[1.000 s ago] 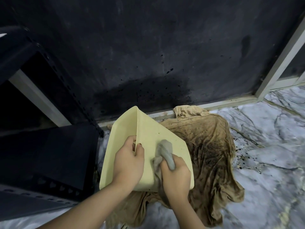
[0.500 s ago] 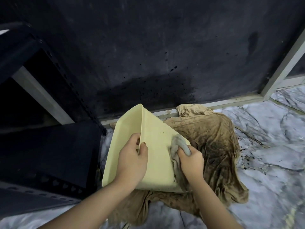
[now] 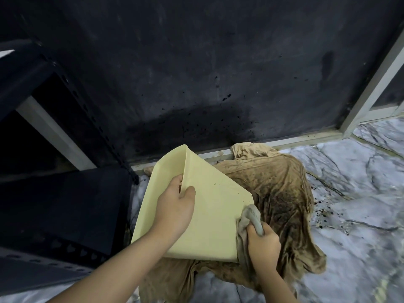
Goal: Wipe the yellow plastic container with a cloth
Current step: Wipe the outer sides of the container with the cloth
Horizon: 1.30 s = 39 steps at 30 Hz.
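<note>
head-worn view, looking steeply down, close above floor (image 3: 349,182)

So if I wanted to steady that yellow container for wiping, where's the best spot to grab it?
Probably the thin upper rim of the yellow container, pinched from the left as the left hand does: thumb outside, fingers inside. The container is tilted on edge, so the rim is exposed, leaving the broad flat face free for the right hand and grey cloth.

my right hand (image 3: 263,239) slid the grey cloth (image 3: 251,217) down the yellow container (image 3: 214,215), from near the top corner of its side to lower along the right edge. a second ago the cloth was in the middle of that side
</note>
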Motion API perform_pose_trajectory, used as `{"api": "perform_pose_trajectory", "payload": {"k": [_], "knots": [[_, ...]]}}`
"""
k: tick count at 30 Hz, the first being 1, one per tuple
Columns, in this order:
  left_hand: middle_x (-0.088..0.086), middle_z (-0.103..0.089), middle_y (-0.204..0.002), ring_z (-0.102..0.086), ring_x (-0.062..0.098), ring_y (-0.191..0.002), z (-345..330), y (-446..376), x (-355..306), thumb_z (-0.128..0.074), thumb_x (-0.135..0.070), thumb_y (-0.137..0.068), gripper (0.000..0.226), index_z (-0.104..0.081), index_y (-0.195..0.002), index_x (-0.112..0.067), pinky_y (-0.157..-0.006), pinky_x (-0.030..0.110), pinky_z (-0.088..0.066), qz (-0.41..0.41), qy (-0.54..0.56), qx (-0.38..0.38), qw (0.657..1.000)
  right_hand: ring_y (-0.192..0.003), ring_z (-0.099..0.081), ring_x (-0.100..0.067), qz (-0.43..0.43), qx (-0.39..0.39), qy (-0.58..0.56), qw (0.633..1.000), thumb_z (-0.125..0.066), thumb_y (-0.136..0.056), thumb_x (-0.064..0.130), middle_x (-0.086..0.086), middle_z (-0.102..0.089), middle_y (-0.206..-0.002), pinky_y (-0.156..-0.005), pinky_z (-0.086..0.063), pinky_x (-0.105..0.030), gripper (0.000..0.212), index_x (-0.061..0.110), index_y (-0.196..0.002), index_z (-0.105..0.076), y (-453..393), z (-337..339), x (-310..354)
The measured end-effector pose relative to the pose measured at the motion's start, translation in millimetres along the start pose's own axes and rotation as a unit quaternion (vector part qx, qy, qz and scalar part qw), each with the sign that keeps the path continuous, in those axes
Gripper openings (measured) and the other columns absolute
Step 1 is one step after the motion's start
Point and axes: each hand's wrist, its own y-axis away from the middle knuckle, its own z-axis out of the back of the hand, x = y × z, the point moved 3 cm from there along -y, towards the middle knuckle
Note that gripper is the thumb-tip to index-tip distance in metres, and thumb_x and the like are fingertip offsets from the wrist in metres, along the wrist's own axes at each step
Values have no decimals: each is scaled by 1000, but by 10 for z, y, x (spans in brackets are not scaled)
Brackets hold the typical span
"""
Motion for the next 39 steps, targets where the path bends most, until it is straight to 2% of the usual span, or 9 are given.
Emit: {"api": "perform_pose_trajectory", "payload": {"k": [3,6,11,13,16,20,25,30,39], "knots": [[2,-67,-84,-58,18,-69,53,-56,21,-41,-28,-96,20,-56,-110,-26,-63,32,-46,-7,-19,-34,999,-74,-57,-29,11,15,-8,1000,-57,-84,27,-13,-65,-80,-59,-38,-34,20,14,-71,-64,157,-52,81],[7,-55,-69,-45,17,-57,53,-89,65,-40,-23,-97,21,-56,-108,-17,-52,30,-36,-31,-31,-60,997,-73,-59,-27,48,41,-9,998,-58,-82,30,-10,-65,-78,-62,-42,-37,20,15,-70,-64,355,-101,262],[15,-57,-68,-41,14,-52,32,-55,69,-43,-21,-96,17,-58,-102,-17,-47,26,-35,-69,-11,-66,995,-69,-57,-21,152,78,-18,985,-61,-84,25,-5,-60,-73,-65,-44,-37,19,21,-65,-60,694,-183,660],[7,-52,-60,-38,6,-44,16,-25,75,-44,-21,-95,14,-57,-100,-18,-44,21,-33,-89,-14,-62,994,-66,-54,-16,206,86,-23,975,-62,-85,23,0,-55,-69,-61,-42,-32,25,31,-62,-57,768,-222,835],[-5,-47,-55,-38,6,-40,-22,16,114,-45,-19,-94,12,-57,-98,-19,-46,22,-33,-107,-26,-59,992,-66,-55,-16,246,92,-24,965,-60,-85,22,1,-57,-72,-62,-44,-32,15,25,-71,-65,723,-283,980],[1,-53,-61,-36,7,-39,-21,14,146,-45,-20,-94,13,-58,-98,-18,-42,19,-30,-116,-26,-66,991,-60,-50,-16,188,90,-32,977,-57,-85,25,-3,-56,-65,-62,-44,-38,29,25,-56,-51,471,-322,948],[5,-56,-63,-36,6,-39,-14,2,168,-44,-20,-94,14,-58,-98,-20,-40,18,-28,-119,-24,-64,991,-66,-57,-23,126,87,-10,988,-56,-86,29,-13,-66,-71,-59,-43,-34,25,8,-74,-64,122,-245,859],[0,-54,-62,-36,6,-40,-22,-10,180,-44,-20,-94,15,-59,-97,-22,-41,19,-30,-115,-18,-67,991,-79,-65,-32,80,63,20,995,-56,-84,37,-12,-71,-80,-72,-53,-44,27,14,-86,-70,-207,-186,576],[10,-62,-70,-39,9,-46,-37,-16,171,-44,-21,-94,16,-60,-99,-23,-44,22,-33,-109,-12,-58,992,-74,-55,-28,4,-7,4,1000,-54,-89,27,-10,-63,-77,-63,-39,-33,22,9,-88,-67,-181,27,105]]}}
